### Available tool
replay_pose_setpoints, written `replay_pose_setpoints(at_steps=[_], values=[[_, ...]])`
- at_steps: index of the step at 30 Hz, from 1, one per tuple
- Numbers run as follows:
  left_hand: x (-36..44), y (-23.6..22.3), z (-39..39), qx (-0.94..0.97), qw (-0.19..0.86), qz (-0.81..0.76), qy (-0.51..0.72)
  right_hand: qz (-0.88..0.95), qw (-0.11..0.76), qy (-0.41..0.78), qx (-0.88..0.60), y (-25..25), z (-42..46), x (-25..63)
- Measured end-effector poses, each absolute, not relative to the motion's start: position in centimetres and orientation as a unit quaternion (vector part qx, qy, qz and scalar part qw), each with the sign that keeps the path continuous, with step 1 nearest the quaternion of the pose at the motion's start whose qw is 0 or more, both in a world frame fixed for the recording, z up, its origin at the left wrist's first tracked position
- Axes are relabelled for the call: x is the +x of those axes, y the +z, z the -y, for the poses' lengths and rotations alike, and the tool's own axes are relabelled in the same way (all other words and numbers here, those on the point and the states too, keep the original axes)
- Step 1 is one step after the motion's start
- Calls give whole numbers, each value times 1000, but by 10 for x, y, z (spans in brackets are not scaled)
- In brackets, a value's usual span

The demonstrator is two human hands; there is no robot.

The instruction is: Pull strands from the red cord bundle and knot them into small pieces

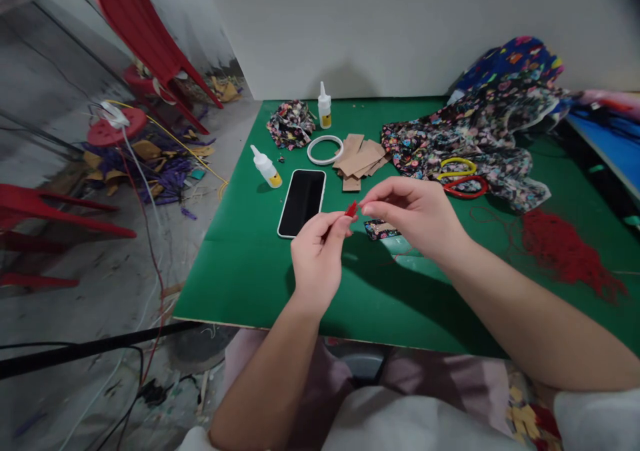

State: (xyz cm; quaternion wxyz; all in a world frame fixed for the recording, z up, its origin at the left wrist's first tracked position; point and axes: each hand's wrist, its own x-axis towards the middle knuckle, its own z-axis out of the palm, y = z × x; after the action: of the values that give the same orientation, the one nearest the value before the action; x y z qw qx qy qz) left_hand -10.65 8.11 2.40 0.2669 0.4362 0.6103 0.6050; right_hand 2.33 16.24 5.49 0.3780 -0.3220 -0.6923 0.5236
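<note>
Above the green table, my left hand and my right hand meet over a small red piece. Each hand pinches one end of it with fingers pressed together. Just below my right hand a small floral fabric-covered piece lies flat on the table. A black phone lies screen up to the left of my hands. A heap of red thread spreads on the table at the right.
Two glue bottles, a white ring, cardboard pieces, a floral fabric wad, a large floral cloth with yellow and red scissors lie further back. Red chairs and scraps crowd the floor left.
</note>
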Motion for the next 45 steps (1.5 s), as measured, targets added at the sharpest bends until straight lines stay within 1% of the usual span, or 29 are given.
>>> replay_pose_setpoints(at_steps=[2,5,16,18,21,24,26,28,33,35,39,45], values=[[-106,21,-83,376,334,-586,635,678,366,558,-306,51,-165,23],[-106,19,-84,335,393,-551,655,680,341,587,-276,44,-165,19],[-103,19,-82,347,447,-515,644,619,402,622,-260,40,-157,14],[-102,20,-80,356,433,-511,652,611,416,623,-256,40,-157,14],[-101,24,-77,410,357,-526,654,604,422,627,-251,41,-156,13],[-101,30,-76,469,277,-565,620,597,423,631,-257,42,-154,12],[-102,31,-76,481,252,-586,601,591,421,635,-263,42,-154,12],[-102,30,-77,457,256,-594,611,584,423,638,-270,42,-155,13],[-100,23,-82,351,352,-555,667,581,446,597,-327,45,-159,17],[-101,22,-83,337,371,-547,670,603,435,577,-337,48,-158,18],[-101,23,-83,347,365,-542,673,650,398,563,-320,54,-154,17],[-102,24,-82,339,367,-538,679,666,400,544,-317,55,-152,16]])
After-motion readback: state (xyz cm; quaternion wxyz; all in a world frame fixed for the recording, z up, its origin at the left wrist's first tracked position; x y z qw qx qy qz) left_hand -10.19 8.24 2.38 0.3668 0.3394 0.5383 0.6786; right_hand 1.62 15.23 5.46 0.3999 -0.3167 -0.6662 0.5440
